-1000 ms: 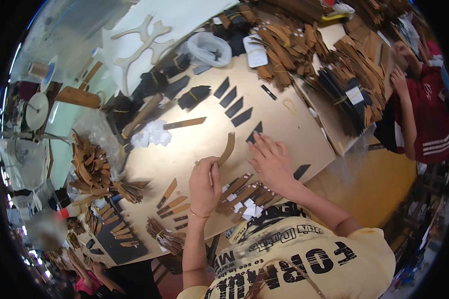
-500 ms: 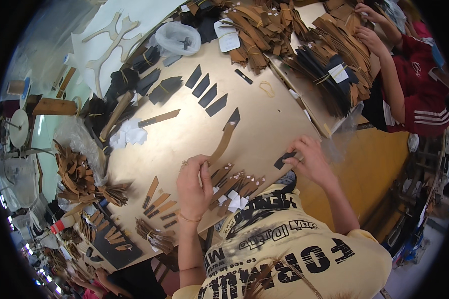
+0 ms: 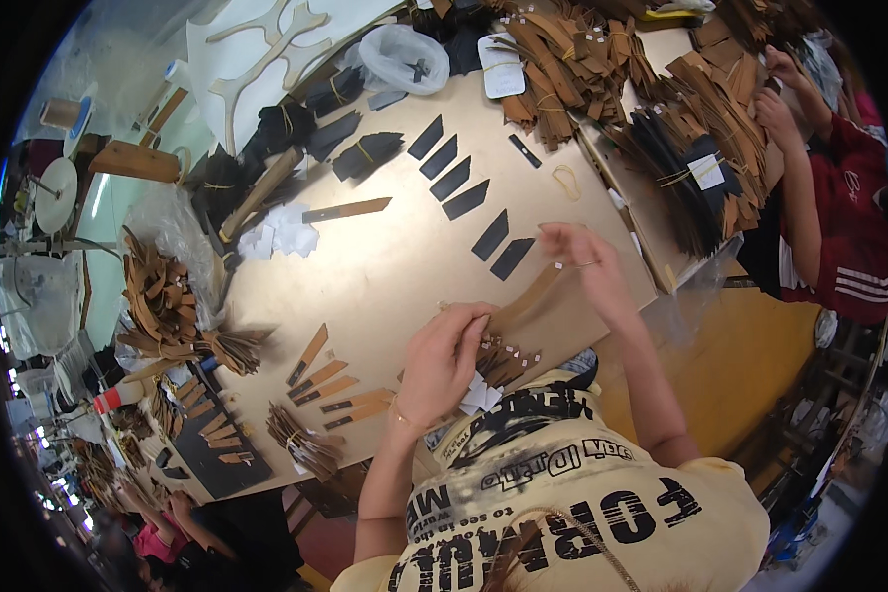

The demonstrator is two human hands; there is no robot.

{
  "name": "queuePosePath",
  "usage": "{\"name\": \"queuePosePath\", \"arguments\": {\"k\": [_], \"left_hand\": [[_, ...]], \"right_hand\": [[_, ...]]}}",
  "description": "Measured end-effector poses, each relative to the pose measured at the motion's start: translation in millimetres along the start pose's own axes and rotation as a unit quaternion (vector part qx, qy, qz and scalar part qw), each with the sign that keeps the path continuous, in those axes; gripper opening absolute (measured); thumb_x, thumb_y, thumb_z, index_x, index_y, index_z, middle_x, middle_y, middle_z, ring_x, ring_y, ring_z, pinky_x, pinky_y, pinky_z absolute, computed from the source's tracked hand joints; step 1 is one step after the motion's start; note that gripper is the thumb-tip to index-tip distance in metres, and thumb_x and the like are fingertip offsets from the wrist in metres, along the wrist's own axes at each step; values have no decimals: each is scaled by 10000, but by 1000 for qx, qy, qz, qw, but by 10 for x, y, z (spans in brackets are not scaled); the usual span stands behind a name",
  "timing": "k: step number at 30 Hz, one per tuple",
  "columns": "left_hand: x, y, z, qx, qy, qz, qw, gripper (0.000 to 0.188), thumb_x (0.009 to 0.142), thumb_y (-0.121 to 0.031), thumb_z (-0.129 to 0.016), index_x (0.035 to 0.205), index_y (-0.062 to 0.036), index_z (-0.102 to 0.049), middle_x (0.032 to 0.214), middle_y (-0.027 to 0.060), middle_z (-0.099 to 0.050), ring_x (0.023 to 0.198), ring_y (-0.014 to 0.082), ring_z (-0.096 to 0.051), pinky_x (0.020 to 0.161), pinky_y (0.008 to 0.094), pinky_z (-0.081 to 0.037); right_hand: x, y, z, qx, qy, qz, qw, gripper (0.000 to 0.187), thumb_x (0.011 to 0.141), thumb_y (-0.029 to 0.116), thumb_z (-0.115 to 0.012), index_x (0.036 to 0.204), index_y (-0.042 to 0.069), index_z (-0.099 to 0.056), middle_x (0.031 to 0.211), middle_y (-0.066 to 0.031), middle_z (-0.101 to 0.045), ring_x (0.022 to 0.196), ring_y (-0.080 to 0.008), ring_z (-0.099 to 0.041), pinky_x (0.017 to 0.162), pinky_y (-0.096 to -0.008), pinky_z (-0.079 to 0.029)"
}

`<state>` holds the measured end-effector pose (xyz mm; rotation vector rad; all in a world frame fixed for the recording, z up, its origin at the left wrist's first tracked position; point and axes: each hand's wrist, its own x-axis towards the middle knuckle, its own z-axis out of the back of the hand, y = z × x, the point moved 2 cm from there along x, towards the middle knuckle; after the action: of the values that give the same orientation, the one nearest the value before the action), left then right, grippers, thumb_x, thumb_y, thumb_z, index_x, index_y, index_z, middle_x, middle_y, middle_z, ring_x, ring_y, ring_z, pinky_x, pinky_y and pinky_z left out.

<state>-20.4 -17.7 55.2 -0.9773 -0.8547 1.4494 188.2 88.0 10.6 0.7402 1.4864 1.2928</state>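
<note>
T-shirt: pale yellow, short loose sleeves ending above the elbows. Front print: heavy black block lettering, distressed edges, one outlined line, smaller black text on the person's left side. Smudgy grey-black patch lower down. Link chain, gold-toned, looped at the chest. Thin gold-toned bracelet, left wrist. Left hand: small ring-like glint, too blurred to confirm.

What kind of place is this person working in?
Probably a workshop or small factory for leather-like goods: tied bundles of brown strips crowd the worktable, what looks like a thread spool stands at the left, and another person is at the bundles on the right.
</note>
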Motion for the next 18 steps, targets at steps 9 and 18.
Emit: {"name": "queuePosePath", "arguments": {"k": [9,18], "left_hand": [[101,244,-295,-102,-62,128,985,166,963,-58,-616,1089,49,-632,793,64,-680,665,64,-595,610,208,-484],[129,363,-364,-127,-98,183,970,96,938,-7,-620,1024,36,-623,782,21,-638,652,27,-538,573,174,-457]], "right_hand": [[-38,30,-99,32,103,-19,994,380,894,91,-709,1247,17,-589,1021,-26,-629,892,-95,-608,770,-221,-488],[244,103,-146,-197,73,68,975,380,814,43,-716,1184,53,-631,915,-54,-676,716,-108,-600,695,-248,-478]]}}
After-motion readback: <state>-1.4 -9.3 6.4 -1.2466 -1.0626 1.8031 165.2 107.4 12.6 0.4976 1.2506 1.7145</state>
